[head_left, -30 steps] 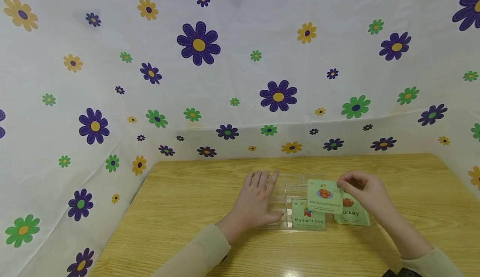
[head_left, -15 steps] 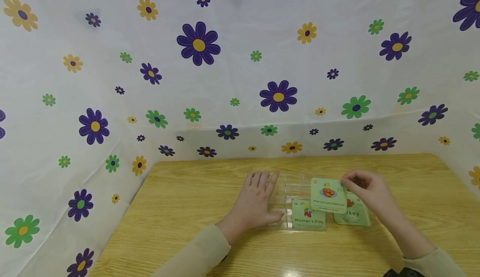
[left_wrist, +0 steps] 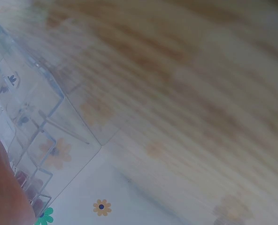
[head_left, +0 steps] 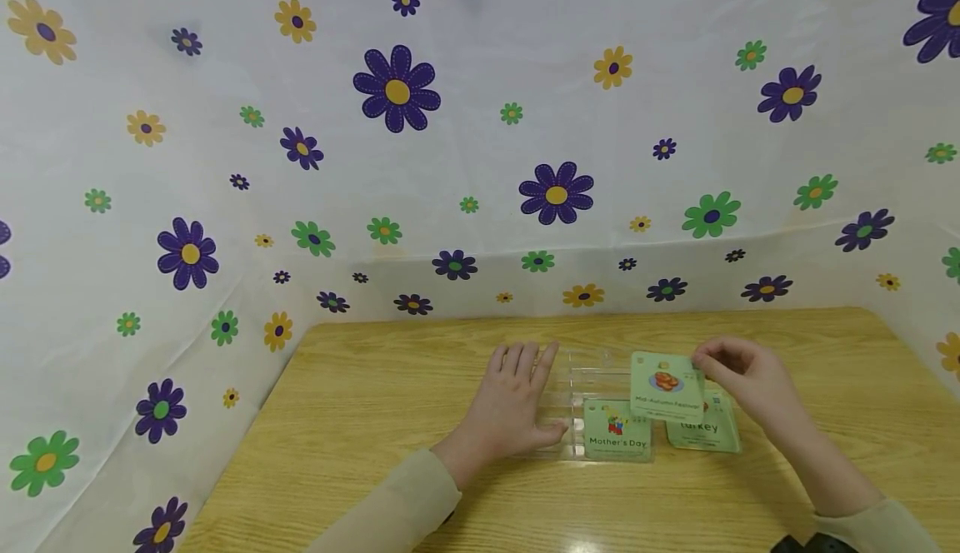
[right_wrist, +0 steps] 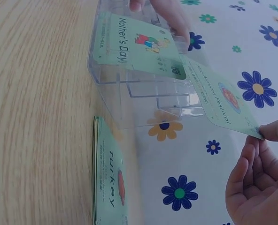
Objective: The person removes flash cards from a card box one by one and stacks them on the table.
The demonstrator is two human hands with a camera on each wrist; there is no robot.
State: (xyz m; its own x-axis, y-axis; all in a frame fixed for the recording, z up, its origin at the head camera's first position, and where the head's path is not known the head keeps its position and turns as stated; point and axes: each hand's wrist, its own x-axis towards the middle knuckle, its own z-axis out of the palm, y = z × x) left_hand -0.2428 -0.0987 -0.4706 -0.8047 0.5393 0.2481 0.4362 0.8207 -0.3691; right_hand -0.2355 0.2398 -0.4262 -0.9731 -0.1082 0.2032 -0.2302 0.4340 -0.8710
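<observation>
— Filed yet? One card (head_left: 617, 440), "Mother's Day", already in the clear box (head_left: 581, 386).
— Second card (head_left: 667, 386) pinched by right hand (head_left: 750, 386) fingers above box; stack (head_left: 705, 434) on desk (head_left: 375, 420) waiting. Left hand (head_left: 513, 407) flat, steadying box.

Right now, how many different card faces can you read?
3: the Mid-Autumn Festival card pinched by the right hand; the Mother's Day card on the clear box; the turkey card topping a stack on the table, hiding cards beneath.

Both arms w/ long beige sleeves (head_left: 390, 507), bare hands.
</observation>
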